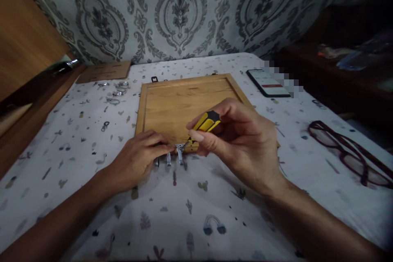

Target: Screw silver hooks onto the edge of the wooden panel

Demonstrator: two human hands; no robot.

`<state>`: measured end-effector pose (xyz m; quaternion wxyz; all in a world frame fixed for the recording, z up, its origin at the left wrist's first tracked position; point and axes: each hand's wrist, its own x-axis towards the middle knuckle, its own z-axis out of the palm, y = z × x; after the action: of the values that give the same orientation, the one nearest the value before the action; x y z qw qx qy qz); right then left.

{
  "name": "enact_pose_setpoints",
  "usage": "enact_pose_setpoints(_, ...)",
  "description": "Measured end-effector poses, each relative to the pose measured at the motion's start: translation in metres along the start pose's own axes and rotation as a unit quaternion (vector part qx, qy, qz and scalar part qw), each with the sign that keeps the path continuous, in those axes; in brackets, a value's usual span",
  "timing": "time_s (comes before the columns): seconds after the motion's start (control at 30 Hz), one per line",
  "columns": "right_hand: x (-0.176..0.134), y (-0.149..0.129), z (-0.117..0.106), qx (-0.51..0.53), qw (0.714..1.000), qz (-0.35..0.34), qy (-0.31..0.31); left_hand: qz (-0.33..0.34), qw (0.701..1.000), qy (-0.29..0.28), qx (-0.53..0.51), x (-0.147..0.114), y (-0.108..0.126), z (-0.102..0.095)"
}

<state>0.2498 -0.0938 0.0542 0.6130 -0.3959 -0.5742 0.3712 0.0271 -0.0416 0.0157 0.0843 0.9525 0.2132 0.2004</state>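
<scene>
A wooden panel with a raised frame (pixel 184 96) lies flat on the patterned cloth. My right hand (pixel 245 143) grips a small yellow and black screwdriver (pixel 204 125), tilted so that its shaft points down and left at the panel's near edge. The shaft's end meets the plate of a silver metal hook (pixel 179 156) on that edge. Another silver hook (pixel 168 159) sits just to its left. My left hand (pixel 144 151) is closed over the panel's near left corner, its fingertips touching the hook plate. Its thumb is hidden.
Loose silver hardware (pixel 118 90) is scattered on the cloth at the left, near a flat piece of brown cardboard (pixel 106 71). A phone (pixel 267 83) lies at the back right. Dark red eyeglasses (pixel 346 151) rest at the right. Wooden furniture (pixel 27 28) borders the left side.
</scene>
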Motion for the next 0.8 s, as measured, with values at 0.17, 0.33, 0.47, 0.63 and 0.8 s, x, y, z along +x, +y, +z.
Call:
enact_pose_setpoints(0.17, 0.0015, -0.0020, 0.0001, 0.007, 0.998, -0.013, 0.067, -0.002, 1.000, -0.004, -0.003, -0.0001, 0.0002, 0.0000)
enact_pose_setpoints(0.33, 0.0031, 0.0011, -0.0002, -0.015, 0.997, -0.018, 0.068, -0.005, 1.000, -0.006, -0.006, -0.0005, 0.0001, 0.0009)
enact_pose_setpoints(0.47, 0.0021, 0.0019, 0.0006, -0.035, 0.997, -0.013, 0.069, -0.006, 1.000, -0.003, -0.008, -0.0001, 0.0006, 0.0013)
enact_pose_setpoints(0.63, 0.0000, 0.0028, 0.0010, -0.042, 0.997, 0.001, 0.061, -0.003, 1.000, -0.004, -0.006, 0.0005, 0.0005, 0.0005)
enact_pose_setpoints(0.8, 0.0000, 0.0042, -0.0001, -0.043, 0.998, 0.004, 0.042, 0.005, 1.000, 0.004, -0.015, 0.0011, 0.0006, -0.0003)
